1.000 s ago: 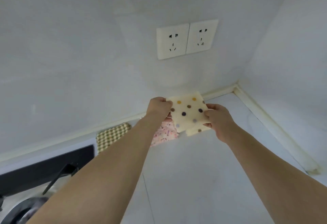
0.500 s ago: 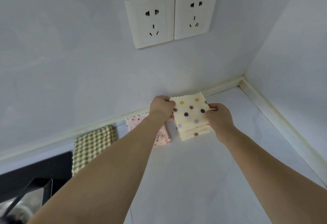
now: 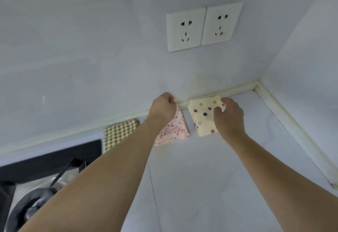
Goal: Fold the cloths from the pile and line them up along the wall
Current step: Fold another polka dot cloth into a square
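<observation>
Setting the dotted cloth down third in the row along the wall.

We are resting our right hand on its right edge, fingers curled and seemingly pinching the layers; our left hand is hovering curled above the pink cloth, gripping nothing we can make out. The checked cloth is lying further left. If we are lifting away carelessly, the stacked folds may be springing open or skewing out of line.
</observation>
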The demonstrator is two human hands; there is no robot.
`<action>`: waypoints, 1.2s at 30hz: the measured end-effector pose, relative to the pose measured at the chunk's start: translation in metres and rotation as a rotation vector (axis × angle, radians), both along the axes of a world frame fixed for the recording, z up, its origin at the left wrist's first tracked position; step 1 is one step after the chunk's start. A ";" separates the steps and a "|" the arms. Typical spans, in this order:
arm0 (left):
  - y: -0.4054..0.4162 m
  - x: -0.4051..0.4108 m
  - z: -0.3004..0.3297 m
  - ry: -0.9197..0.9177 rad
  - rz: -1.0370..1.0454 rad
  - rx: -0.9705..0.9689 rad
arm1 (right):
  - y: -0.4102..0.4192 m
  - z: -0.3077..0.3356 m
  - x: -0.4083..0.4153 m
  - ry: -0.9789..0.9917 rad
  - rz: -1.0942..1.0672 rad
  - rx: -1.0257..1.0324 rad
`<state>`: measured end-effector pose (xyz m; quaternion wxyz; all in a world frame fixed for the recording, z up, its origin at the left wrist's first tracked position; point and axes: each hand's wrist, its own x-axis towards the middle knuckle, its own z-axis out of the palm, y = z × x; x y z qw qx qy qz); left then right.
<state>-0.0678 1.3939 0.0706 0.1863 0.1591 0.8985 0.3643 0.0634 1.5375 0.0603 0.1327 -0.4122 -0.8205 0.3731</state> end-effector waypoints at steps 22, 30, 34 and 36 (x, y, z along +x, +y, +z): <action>-0.476 0.030 0.110 0.495 -0.116 -0.249 | -0.454 0.125 -0.024 0.016 0.573 0.188; -0.603 0.035 0.136 0.510 0.116 -0.215 | -0.554 0.155 -0.042 0.071 0.727 0.182; -0.674 0.027 0.140 0.496 0.142 -0.221 | -0.622 0.158 -0.057 0.066 0.779 0.155; -0.712 0.019 0.141 0.498 0.193 -0.180 | -0.662 0.159 -0.068 0.068 0.809 0.163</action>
